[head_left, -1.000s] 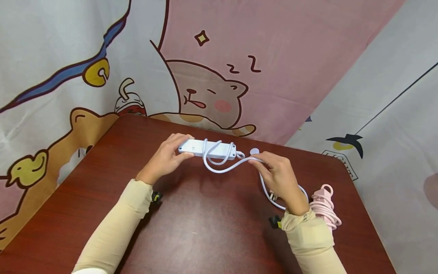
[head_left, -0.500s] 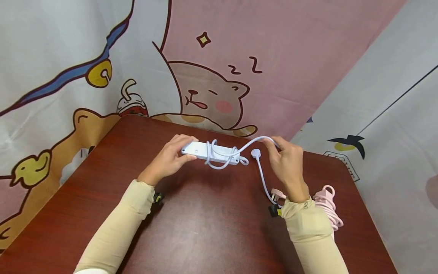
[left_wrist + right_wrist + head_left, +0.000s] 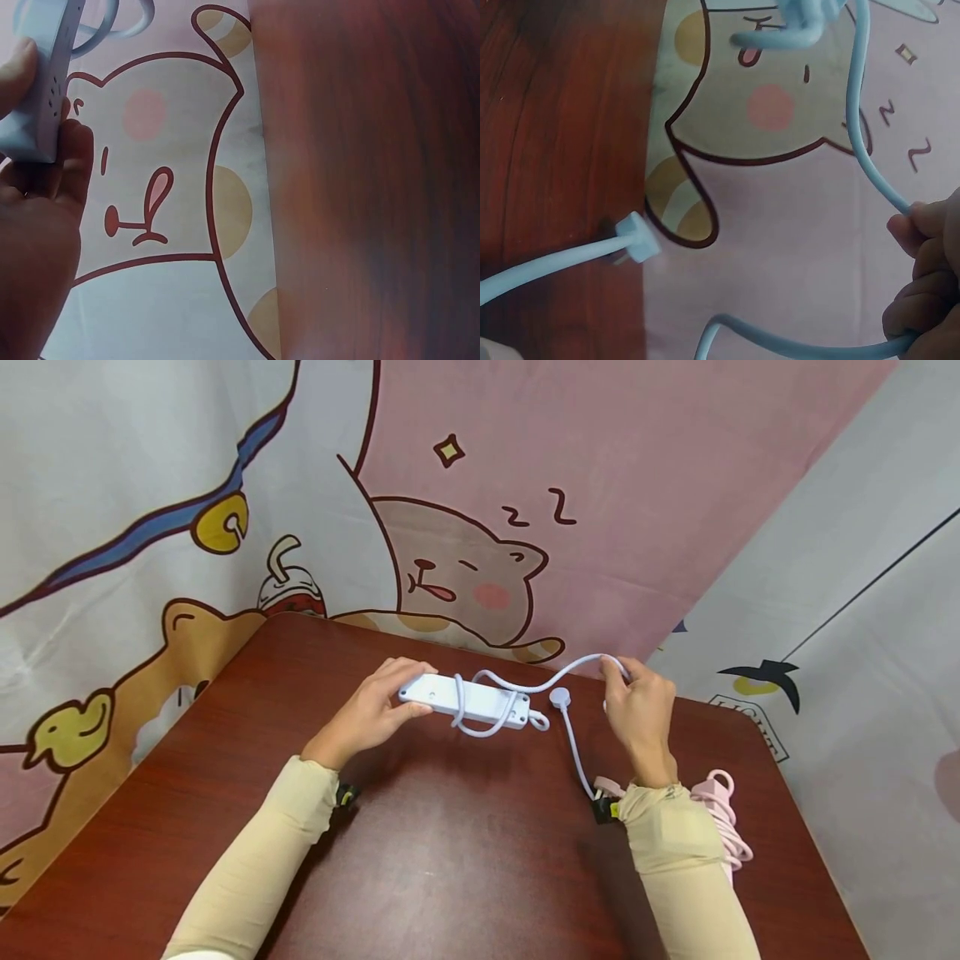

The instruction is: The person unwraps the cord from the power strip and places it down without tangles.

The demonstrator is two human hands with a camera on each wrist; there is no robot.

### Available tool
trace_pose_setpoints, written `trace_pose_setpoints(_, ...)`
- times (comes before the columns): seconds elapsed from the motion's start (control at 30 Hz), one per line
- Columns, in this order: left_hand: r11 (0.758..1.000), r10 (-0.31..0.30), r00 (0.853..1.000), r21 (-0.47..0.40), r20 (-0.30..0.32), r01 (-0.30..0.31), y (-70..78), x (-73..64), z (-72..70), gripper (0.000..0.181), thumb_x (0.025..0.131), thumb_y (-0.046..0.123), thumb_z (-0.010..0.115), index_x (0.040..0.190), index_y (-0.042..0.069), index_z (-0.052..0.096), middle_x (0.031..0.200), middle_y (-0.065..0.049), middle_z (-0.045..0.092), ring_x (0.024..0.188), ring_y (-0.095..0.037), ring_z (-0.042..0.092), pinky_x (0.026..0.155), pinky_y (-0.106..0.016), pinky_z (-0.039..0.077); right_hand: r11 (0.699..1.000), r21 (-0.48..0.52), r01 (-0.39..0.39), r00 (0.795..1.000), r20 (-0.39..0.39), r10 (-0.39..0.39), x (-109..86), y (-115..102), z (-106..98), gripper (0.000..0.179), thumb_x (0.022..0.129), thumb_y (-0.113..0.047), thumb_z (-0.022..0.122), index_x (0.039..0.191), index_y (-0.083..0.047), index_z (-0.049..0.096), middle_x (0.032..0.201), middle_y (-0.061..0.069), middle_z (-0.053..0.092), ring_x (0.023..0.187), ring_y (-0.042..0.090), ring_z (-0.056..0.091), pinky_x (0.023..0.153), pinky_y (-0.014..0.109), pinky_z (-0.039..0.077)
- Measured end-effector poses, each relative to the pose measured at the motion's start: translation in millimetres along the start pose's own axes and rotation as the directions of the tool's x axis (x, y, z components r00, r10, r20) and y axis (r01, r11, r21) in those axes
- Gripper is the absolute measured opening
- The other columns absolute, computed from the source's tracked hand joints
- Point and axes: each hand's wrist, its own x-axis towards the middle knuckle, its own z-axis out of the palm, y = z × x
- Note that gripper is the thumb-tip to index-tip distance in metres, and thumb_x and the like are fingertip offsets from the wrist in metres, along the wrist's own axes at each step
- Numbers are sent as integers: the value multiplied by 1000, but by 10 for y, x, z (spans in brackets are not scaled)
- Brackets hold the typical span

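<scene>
A white power strip (image 3: 442, 695) is held above the table by its left end, gripped between the thumb and fingers of my left hand (image 3: 372, 708). Its outlet holes show in the left wrist view on the power strip (image 3: 51, 97). Loops of pale cord (image 3: 461, 702) wrap around the strip's middle and right part. From there the cord rises to my right hand (image 3: 639, 710), which pinches it; in the right wrist view the cord (image 3: 861, 112) runs into the curled fingers and out below them. The cord's plug (image 3: 559, 697) lies near the table's back edge, between strip and right hand.
A pink power strip (image 3: 720, 814) wound with its own cord lies at the table's right, partly behind the right sleeve. Its pink plug (image 3: 609, 787) sits by the right wrist. A printed curtain (image 3: 480, 568) hangs behind the brown table (image 3: 442, 877).
My right hand has moved up and right, drawing the cord from below the strip to above and behind it. The left hand has kept its grip while the strip tilted slightly, right end lower.
</scene>
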Motion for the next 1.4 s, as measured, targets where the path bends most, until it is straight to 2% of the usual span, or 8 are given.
trace_pose_setpoints(0.3, 999, 12, 1000, -47, 19, -11, 30, 58, -2, 49, 89, 21, 79, 135, 15, 63, 131, -2, 64, 115, -17, 52, 93, -37, 44, 997, -60, -50, 995, 87, 55, -202, 279, 71, 25, 95, -20, 72, 80, -1, 77, 64, 14, 70, 56, 29, 56, 58, 41, 44)
trace_pose_setpoints(0.53, 998, -20, 1000, -61, 16, 21, 44, 34, -13, 50, 88, 21, 79, 135, 15, 62, 132, -2, 63, 116, -17, 53, 95, -38, 45, 986, -114, -123, 975, 169, 142, -340, 505, 192, 23, 95, -25, 71, 90, -5, 80, 70, 15, 73, 68, 39, 66, 69, 55, 52)
trace_pose_setpoints(0.63, 998, -24, 1000, -65, -4, 24, 41, 28, -23, 50, 88, 20, 79, 136, 17, 62, 132, -1, 63, 116, -17, 52, 95, -36, 44, 985, -126, -120, 965, 219, 145, -408, 574, 231, 22, 95, -26, 71, 93, -6, 81, 74, 14, 75, 72, 41, 70, 73, 57, 54)
trace_pose_setpoints(0.77, 998, -10, 999, -64, -41, 8, 25, 50, -41, 50, 88, 19, 79, 135, 15, 63, 131, -3, 63, 116, -17, 52, 93, -33, 43, 990, -118, -74, 949, 296, 106, -507, 611, 255, 21, 95, -25, 72, 95, -5, 80, 77, 14, 77, 72, 37, 71, 75, 56, 55)
trace_pose_setpoints(0.9, 998, 7, 998, -59, -59, -11, 18, 75, -43, 50, 88, 17, 80, 134, 12, 63, 130, -5, 64, 117, -18, 52, 93, -31, 43, 993, -115, -16, 930, 364, 57, -623, 586, 272, 20, 94, -23, 73, 96, -4, 80, 73, 12, 76, 65, 29, 65, 68, 52, 53)
trace_pose_setpoints(1.07, 999, 11, 998, -36, -68, -14, 11, 79, -26, 50, 88, 18, 79, 135, 12, 63, 131, -6, 63, 117, -19, 52, 93, -30, 43, 991, -116, 63, 899, 437, -6, -762, 529, 279, 18, 92, -20, 75, 96, -4, 80, 80, 15, 77, 72, 34, 72, 69, 53, 54)
trace_pose_setpoints(1.27, 1000, 8, 994, -16, -107, -10, -12, 71, -12, 48, 89, 16, 79, 134, 9, 63, 131, -7, 63, 113, -19, 51, 85, -28, 43, 992, -115, 58, 859, 512, 9, -858, 476, 223, 15, 92, -22, 73, 95, -9, 81, 79, 9, 77, 72, 31, 70, 70, 52, 54)
trace_pose_setpoints(1.4, 1000, 20, 991, -1, -135, -21, -22, 83, -16, 47, 88, 15, 79, 132, 9, 63, 129, -8, 64, 109, -18, 50, 78, -27, 43, 990, -99, 98, 814, 580, -22, -864, 453, 156, 10, 89, -21, 73, 90, -14, 81, 75, 3, 75, 69, 23, 66, 68, 47, 53)
